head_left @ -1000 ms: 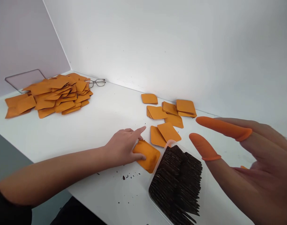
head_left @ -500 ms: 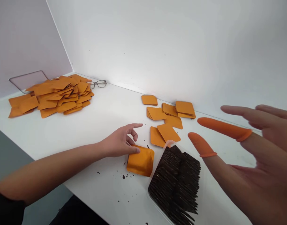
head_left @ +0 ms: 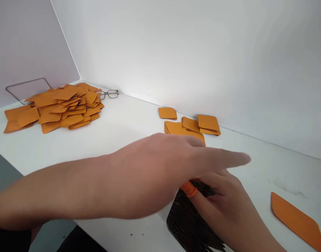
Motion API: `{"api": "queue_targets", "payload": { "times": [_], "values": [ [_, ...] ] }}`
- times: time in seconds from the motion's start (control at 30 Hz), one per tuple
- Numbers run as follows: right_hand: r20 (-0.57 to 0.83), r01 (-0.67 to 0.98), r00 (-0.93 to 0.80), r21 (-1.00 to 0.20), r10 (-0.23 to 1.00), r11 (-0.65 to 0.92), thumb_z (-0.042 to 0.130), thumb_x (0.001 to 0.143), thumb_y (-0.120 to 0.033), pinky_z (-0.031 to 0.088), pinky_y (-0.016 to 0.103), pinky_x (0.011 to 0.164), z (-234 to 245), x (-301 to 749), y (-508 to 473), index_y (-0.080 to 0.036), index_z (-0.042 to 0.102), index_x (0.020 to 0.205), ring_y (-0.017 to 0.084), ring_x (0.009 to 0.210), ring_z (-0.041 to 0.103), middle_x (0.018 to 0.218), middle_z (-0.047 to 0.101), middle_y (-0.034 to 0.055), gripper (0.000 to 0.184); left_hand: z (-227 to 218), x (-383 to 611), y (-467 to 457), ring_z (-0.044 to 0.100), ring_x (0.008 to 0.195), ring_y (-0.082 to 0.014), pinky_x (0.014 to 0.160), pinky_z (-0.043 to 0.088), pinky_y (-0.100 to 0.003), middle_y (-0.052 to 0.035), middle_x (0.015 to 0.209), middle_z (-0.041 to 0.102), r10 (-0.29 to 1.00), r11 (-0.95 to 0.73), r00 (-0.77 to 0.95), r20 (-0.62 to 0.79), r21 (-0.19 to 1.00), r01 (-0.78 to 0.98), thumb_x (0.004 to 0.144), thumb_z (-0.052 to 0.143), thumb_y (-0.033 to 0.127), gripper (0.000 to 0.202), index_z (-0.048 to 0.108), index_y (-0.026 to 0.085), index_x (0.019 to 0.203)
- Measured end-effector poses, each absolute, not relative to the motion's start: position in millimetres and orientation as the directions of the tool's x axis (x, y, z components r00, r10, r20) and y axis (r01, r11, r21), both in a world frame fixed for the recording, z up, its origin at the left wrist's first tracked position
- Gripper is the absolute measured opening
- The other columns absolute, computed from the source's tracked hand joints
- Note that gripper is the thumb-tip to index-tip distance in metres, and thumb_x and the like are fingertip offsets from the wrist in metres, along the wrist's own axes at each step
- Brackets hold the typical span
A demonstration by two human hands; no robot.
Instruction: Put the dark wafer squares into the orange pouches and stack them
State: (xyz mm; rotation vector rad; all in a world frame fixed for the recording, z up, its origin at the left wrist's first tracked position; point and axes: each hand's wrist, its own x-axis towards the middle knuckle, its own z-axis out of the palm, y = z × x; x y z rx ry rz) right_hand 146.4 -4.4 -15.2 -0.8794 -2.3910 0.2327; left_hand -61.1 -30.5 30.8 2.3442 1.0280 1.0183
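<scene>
My left hand (head_left: 173, 157) reaches across the middle with its index finger stretched out to the right. Its other fingertips are out of sight beneath it. Partly under it is my right hand (head_left: 226, 199), low over a clear plastic tub (head_left: 171, 234) of thin dark slices (head_left: 183, 210). An orange finger cot (head_left: 188, 189) shows on the right thumb, whose tip is covered by the left hand. What either hand grips is hidden. Behind the left hand lie several flat orange packets (head_left: 177, 128).
A large heap of orange packets (head_left: 63, 105) lies at the left, beside eyeglasses (head_left: 112, 93) and a thin-framed panel (head_left: 26, 89). One orange packet (head_left: 297, 220) lies at the right. Dark crumbs (head_left: 131, 234) dot the table near its front edge. A white wall (head_left: 176, 52) rises behind.
My left hand has swung right, across the tub. My right hand has moved left and down, beneath it. The packet the left hand held is hidden, and a packet at the right is visible.
</scene>
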Motion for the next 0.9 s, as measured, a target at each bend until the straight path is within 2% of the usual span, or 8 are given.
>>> {"api": "queue_targets", "payload": {
  "times": [0.1, 0.2, 0.27, 0.43, 0.5, 0.67, 0.8, 0.9],
  "values": [
    [0.547, 0.46, -0.55, -0.433, 0.632, 0.775, 0.059, 0.098, -0.027, 0.057, 0.027, 0.064, -11.0, 148.5, -3.8, -0.023, 0.065, 0.074, 0.016, 0.081, 0.066, 0.087, 0.069, 0.0018, 0.025, 29.7, -56.5, -27.4, 0.071, 0.092, -0.0122, 0.081, 0.062, -0.024, 0.003, 0.105, 0.074, 0.792, -0.61, 0.404, 0.457, 0.623, 0.49, 0.095, 0.057, 0.012, 0.05, 0.057, 0.029, 0.142],
    [0.612, 0.413, -0.48, -0.474, 0.628, 0.778, 0.065, 0.095, -0.025, 0.055, 0.026, 0.065, -15.7, 151.6, 0.5, -0.024, 0.065, 0.077, 0.015, 0.082, 0.065, 0.095, 0.069, -0.0005, 0.018, 19.5, -60.9, -18.5, 0.067, 0.071, -0.0114, 0.072, 0.064, -0.027, 0.0033, 0.081, 0.072, 0.866, -0.493, 0.177, 0.468, 0.736, 0.463, 0.093, 0.068, 0.031, 0.04, 0.067, 0.026, 0.132],
    [0.615, 0.419, -0.435, -0.508, 0.658, 0.752, 0.067, 0.095, -0.03, 0.055, 0.025, 0.064, -20.1, 152.6, 2.8, -0.026, 0.065, 0.078, 0.014, 0.081, 0.065, 0.096, 0.069, -0.0022, 0.017, 13.6, -67.2, -14.9, 0.065, 0.068, -0.01, 0.07, 0.064, -0.026, 0.0013, 0.086, 0.072, 0.881, -0.461, 0.117, 0.458, 0.776, 0.43, 0.088, 0.074, 0.035, 0.042, 0.07, 0.024, 0.128],
    [0.59, 0.409, -0.433, -0.545, 0.681, 0.732, 0.064, 0.096, -0.034, 0.059, 0.023, 0.066, -23.8, 151.2, 4.8, -0.03, 0.069, 0.092, 0.015, 0.087, 0.069, 0.103, 0.069, -0.0029, 0.008, 15.6, -81.0, -19.9, 0.068, 0.074, -0.0103, 0.066, 0.059, -0.022, -0.0003, 0.092, 0.076, 0.896, -0.44, 0.256, 0.363, 0.808, 0.391, 0.09, 0.072, 0.027, 0.015, 0.08, 0.022, 0.103],
    [0.582, 0.415, -0.487, -0.501, 0.651, 0.759, 0.061, 0.097, -0.031, 0.059, 0.021, 0.067, -24.1, 151.0, 5.4, -0.031, 0.069, 0.098, 0.014, 0.086, 0.069, 0.102, 0.069, -0.0026, 0.008, 18.1, -83.1, -24.1, 0.07, 0.078, -0.0117, 0.065, 0.056, -0.021, 0.0007, 0.087, 0.077, 0.898, -0.424, 0.305, 0.318, 0.812, 0.401, 0.091, 0.071, 0.026, 0.011, 0.081, 0.022, 0.09],
    [0.623, 0.471, -0.578, -0.273, 0.527, 0.839, 0.056, 0.098, -0.028, 0.06, 0.026, 0.078, -21.6, 151.9, 0.9, -0.029, 0.067, 0.103, 0.016, 0.096, 0.066, 0.11, 0.067, 0.0004, 0.012, 14.5, -82.7, -34.6, 0.071, 0.076, -0.0112, 0.07, 0.057, -0.023, 0.0003, 0.087, 0.078, 0.897, -0.436, 0.246, 0.368, 0.832, 0.344, 0.088, 0.075, 0.025, 0.008, 0.082, 0.023, 0.089],
    [0.628, 0.524, -0.615, -0.125, 0.476, 0.842, 0.053, 0.099, -0.031, 0.058, 0.034, 0.084, -10.0, 156.2, -8.4, -0.027, 0.063, 0.119, 0.021, 0.107, 0.065, 0.121, 0.066, 0.0049, 0.022, 7.1, -87.7, -43.4, 0.07, 0.072, -0.0113, 0.063, 0.054, -0.022, -0.0008, 0.085, 0.078, 0.879, -0.475, 0.189, 0.437, 0.776, 0.415, 0.089, 0.072, 0.024, 0.01, 0.081, 0.021, 0.087],
    [0.624, 0.624, -0.555, -0.125, 0.551, 0.771, 0.048, 0.103, -0.032, 0.055, 0.029, 0.068, -3.4, 166.9, -10.2, -0.03, 0.064, 0.123, 0.018, 0.092, 0.067, 0.111, 0.069, 0.0036, 0.026, -0.3, -105.2, -44.4, 0.069, 0.069, -0.0111, 0.058, 0.051, -0.022, 0.0003, 0.084, 0.078, 0.846, -0.486, 0.125, 0.518, 0.655, 0.578, 0.09, 0.071, 0.024, 0.01, 0.08, 0.021, 0.085]
  ]
}}
